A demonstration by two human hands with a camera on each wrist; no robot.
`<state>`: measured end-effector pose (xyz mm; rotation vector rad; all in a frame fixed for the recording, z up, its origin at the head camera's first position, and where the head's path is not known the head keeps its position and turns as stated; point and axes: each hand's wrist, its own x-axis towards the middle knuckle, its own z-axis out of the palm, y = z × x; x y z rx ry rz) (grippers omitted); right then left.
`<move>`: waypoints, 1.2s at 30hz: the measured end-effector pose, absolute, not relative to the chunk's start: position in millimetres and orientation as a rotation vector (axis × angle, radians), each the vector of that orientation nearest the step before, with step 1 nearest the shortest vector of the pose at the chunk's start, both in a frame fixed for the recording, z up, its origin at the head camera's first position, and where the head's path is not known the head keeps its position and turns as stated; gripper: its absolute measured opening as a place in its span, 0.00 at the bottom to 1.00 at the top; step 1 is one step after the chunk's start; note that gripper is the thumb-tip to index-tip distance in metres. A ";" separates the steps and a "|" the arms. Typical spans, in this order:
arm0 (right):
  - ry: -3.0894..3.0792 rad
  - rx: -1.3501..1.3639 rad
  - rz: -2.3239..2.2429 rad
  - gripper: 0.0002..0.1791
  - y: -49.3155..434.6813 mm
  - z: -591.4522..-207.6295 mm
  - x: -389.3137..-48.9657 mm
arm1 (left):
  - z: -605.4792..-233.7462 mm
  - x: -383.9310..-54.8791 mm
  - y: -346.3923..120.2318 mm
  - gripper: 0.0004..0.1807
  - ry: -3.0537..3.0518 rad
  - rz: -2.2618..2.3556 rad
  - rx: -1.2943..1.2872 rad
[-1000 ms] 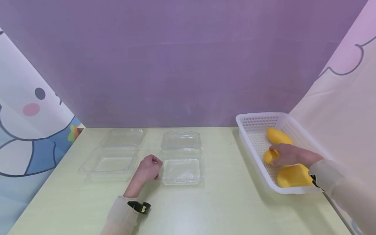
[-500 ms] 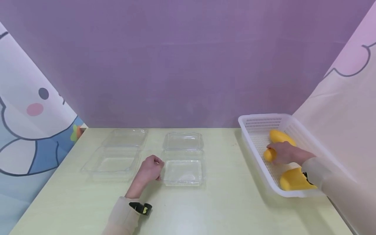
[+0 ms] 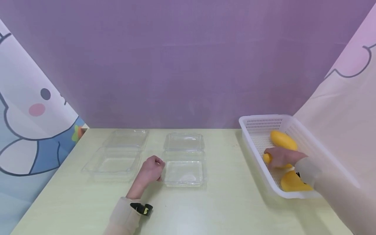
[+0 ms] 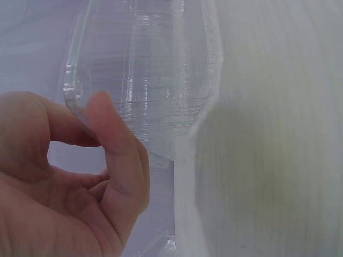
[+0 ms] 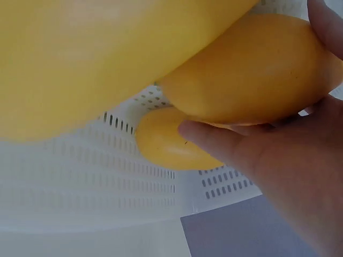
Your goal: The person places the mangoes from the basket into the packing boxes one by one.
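Observation:
In the head view my left hand (image 3: 151, 169) is at the left edge of an opened clear plastic clamshell box (image 3: 185, 171). Seen from the left wrist, thumb and fingers pinch the box's rim at a corner. On the right, my right hand (image 3: 282, 157) reaches into a white basket (image 3: 302, 195) and grips a yellow mango (image 3: 267, 158), largely hidden under the palm. The right wrist view shows fingers along both sides of this mango (image 5: 257, 69). A second mango (image 3: 283, 139) lies behind the hand, and a third, larger one (image 3: 293, 182) lies in front, partly covered by the sleeve.
Another opened clear clamshell (image 3: 114, 163) stands on the table left of my left hand. The basket has raised, slotted walls around the mangoes. A purple backdrop (image 3: 188, 65) rises at the table's far edge, with printed cloth on both sides.
My right hand has closed further over the mango, which now shows on both sides of the hand and looks turned. The left hand keeps its place at the box; the head view has shifted slightly.

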<state>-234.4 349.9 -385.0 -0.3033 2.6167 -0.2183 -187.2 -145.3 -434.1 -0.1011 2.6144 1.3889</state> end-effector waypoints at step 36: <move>2.749 -0.282 -0.517 0.26 344.0 -340.3 -229.6 | -431.8 -187.7 -144.5 0.12 2.664 1.301 -0.094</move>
